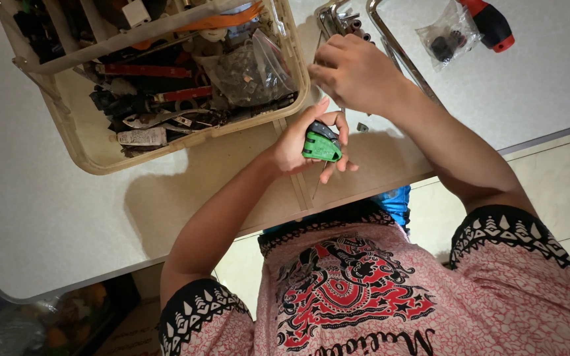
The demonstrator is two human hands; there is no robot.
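At the near edge of the table (pixel 47 217), close to the middle of the view, a small green and black device (pixel 322 143) sits in the left hand (pixel 301 142). The fingers curl around its black end, with the thumb along the far side, so it is gripped just above the tabletop rather than lying on it. Just beyond it, the right hand (pixel 354 71) is clenched into a loose fist with the knuckles up; something thin may be pinched inside, but the fingers hide it, so I cannot tell what, if anything, it grasps. A thin dark rod (pixel 319 181) runs down from under the green device toward the near table edge.

Beside the right hand, on its far side, lies a set of metal keys or hex wrenches (pixel 338 20) and a bent chrome bar (pixel 397 46) that slants to the right. A tiny metal piece (pixel 362 126) rests on the table just right of the left hand. Far right, a clear plastic bag of small dark parts (pixel 444 36) lies touching a red-and-black tool handle (pixel 493 23). To the left stands a beige plastic toolbox (pixel 100 158), open and crowded with tools, a bag of hardware and red-handled items.
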